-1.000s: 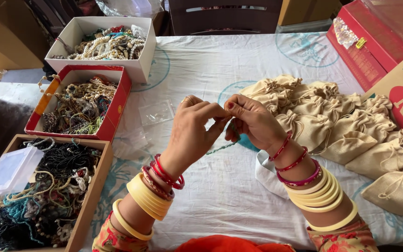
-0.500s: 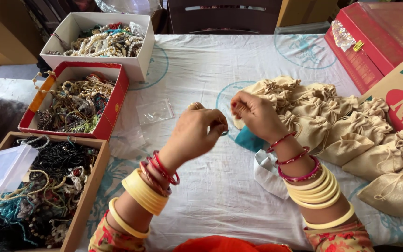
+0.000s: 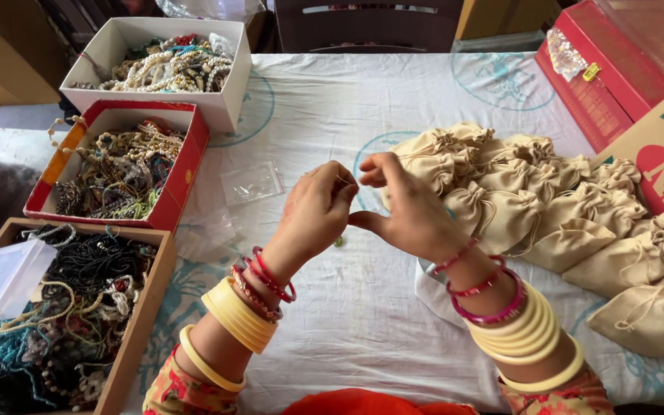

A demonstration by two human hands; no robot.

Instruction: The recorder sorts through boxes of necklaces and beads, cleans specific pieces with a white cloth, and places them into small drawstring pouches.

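Near the middle of the frame the person's left hand (image 3: 318, 209) and right hand (image 3: 409, 209) are raised close together above the white cloth-covered surface (image 3: 363, 323), their fingertips nearly meeting. The fingers of both hands are drawn in narrow, pinched on something very fine; it looks like a thin thread or string running between them, but it is too small to make out for certain. Just below the left hand a tiny green bead (image 3: 339, 242) lies on the cloth. Both wrists carry stacks of cream and red bangles. To the right of the hands, spreading toward the right edge, lies a heap of small beige drawstring cloth pouches (image 3: 547, 215), the nearest ones just beside the right hand. A small clear plastic bag (image 3: 252, 182) rests flat on the cloth left of the hands. Along the left side of the frame stand three open boxes of tangled beaded jewellery: a white cardboard box (image 3: 228, 107) at the upper left, a red cardboard box (image 3: 190, 165) below it, and a brown wooden box (image 3: 144, 323) at the lower left. A red lidded box (image 3: 601, 100) sits at the upper right.
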